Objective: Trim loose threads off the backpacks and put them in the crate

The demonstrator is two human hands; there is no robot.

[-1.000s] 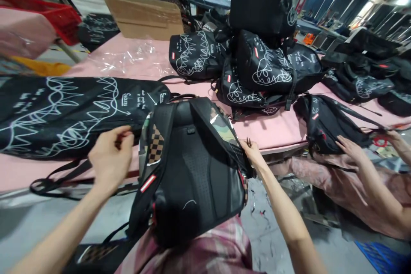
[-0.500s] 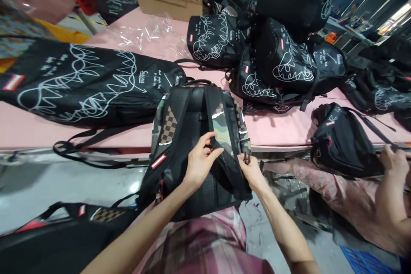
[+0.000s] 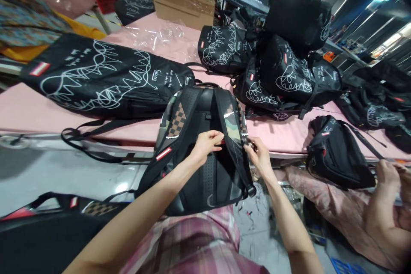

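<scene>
The black backpack with camouflage and brown checkered panels point(image 3: 201, 154) stands back-side up, its top leaning on the edge of the pink cloth-covered counter point(image 3: 19, 111) and its bottom resting on the person's lap. The left hand point(image 3: 207, 143) has a closed grip, pinching the inner edge of the camouflage-faced shoulder strap point(image 3: 231, 126). The right hand point(image 3: 260, 156) also has a closed grip, at the strap's outer edge, pinching the strap or a small part on it; which one I cannot tell.

Risks, as I judge them: the backpack is only propped, so a pull on the strap could slide it off the counter edge or off the lap toward the grey floor point(image 3: 58, 175). Both hands hold the same strap and nothing holds the body of the bag, so it could tip sideways. The loose black webbing straps point(image 3: 90, 137) hanging over the counter edge from the long black bag with white scribble print point(image 3: 105, 79) lie just beside the backpack and could snag. A co-worker's hand point(image 3: 387, 175) works on a small black bag point(image 3: 334, 154) near the right elbow, and the 2 could bump.

Hard to make out: the fingertips hide whatever the right hand pinches. The backpack's front face is turned away. The pile of black printed bags point(image 3: 276, 72) overlaps, so the count is unclear.
</scene>
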